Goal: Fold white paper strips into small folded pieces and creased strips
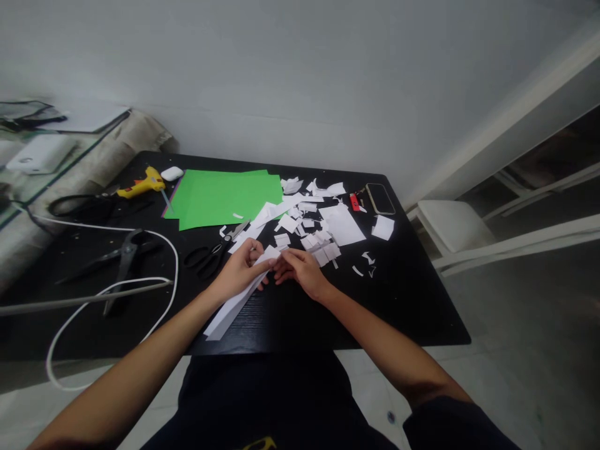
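Note:
A long folded white paper strip (230,310) slants over the front of the black table. My left hand (242,267) is closed on it near its upper end, thumb on top. With fingers pinched at that same end, my right hand (302,270) also grips the strip; its fingertips partly hide the paper there. Just left of my left hand lie black-handled scissors (213,253), blades under or beside another white strip (265,215). Behind my hands, many small cut paper pieces (323,247) are heaped near a larger white sheet (344,225).
Green sheets (225,197) lie at the back of the table (375,312). A yellow glue gun (143,183), a white cable (175,262) and dark cutting tools (129,256) occupy the left. At the right are a red lighter (354,202), a phone (380,199) and paper scraps (368,257).

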Demonstrator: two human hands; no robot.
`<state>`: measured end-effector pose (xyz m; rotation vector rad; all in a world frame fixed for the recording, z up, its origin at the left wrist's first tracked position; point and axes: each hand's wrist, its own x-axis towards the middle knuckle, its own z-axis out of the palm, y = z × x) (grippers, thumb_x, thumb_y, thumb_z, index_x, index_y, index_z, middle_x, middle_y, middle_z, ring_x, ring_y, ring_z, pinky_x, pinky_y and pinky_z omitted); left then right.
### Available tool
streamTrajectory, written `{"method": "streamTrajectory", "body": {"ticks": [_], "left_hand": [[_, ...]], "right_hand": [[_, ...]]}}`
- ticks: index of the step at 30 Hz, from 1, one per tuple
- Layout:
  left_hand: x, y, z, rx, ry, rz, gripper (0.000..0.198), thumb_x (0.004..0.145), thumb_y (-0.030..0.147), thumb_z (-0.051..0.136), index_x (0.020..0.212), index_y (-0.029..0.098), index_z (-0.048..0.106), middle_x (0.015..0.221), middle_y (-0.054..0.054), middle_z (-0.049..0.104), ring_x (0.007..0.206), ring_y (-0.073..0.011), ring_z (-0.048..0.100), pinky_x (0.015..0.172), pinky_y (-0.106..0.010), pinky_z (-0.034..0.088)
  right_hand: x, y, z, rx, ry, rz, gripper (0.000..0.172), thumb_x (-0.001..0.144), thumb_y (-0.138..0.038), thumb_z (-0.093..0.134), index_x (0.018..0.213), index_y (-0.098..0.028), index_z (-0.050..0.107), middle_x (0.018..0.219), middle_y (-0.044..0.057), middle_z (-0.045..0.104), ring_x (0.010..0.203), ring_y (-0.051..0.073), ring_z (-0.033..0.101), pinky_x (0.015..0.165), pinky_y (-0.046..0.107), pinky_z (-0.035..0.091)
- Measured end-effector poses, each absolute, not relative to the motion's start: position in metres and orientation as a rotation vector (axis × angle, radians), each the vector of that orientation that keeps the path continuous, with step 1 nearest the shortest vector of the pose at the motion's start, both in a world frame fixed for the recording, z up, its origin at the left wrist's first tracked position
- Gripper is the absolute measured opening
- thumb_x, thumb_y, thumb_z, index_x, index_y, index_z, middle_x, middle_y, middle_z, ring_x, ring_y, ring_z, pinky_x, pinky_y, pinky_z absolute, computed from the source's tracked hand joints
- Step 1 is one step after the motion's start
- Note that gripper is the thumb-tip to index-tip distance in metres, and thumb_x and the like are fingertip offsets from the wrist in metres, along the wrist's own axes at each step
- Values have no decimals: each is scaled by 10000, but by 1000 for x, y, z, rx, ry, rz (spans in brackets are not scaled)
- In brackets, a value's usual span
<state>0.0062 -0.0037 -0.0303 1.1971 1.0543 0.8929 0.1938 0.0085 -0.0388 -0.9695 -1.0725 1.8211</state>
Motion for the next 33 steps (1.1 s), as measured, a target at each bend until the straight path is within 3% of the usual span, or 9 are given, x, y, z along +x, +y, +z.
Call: {"method": "streamTrajectory", "body": {"ticks": [3,7,10,17,23,33], "left_hand": [[6,-4,-30,1198,1052,898,491,808,470,802,965,260,387,672,93,643,465,-154,659,410,-263,562],[6,-4,-30,1201,1043,892,494,806,456,810,964,261,384,682,89,656,470,-153,665,410,-251,554],[6,-4,-30,1199,1033,883,495,807,433,818,976,260,385,689,84,659,472,-145,661,417,-236,544],[1,-2,-23,1169,1022,778,456,874,450,751,1165,216,490,752,6,701,548,-176,700,451,-263,568],[-2,-3,-13,1182,994,642,264,878,413,745,906,156,691,807,-52,720,612,-154,702,521,-249,600],[-4,-4,-14,1194,976,548,252,853,402,773,874,157,718,762,-37,741,571,-140,691,534,-239,576]], "right_hand": [[193,8,-38,-972,-1073,1817,516,812,-663,731,776,-149,697,716,33,694,586,143,677,509,267,614],[192,6,-35,-986,-1116,1776,446,713,-569,860,772,-154,709,710,12,683,576,128,655,491,245,602],[192,5,-34,-1000,-1133,1753,415,720,-545,858,762,-158,712,700,7,681,571,124,649,495,243,601],[199,11,-33,-1036,-1110,1660,380,757,-524,830,767,-169,695,703,-1,684,566,115,648,522,238,598],[204,13,-29,-1054,-1100,1587,359,769,-509,825,769,-171,704,692,-4,684,554,122,654,536,249,602],[210,16,-23,-1073,-1087,1472,309,788,-470,802,758,-180,698,653,-6,663,532,138,635,510,264,583]]}}
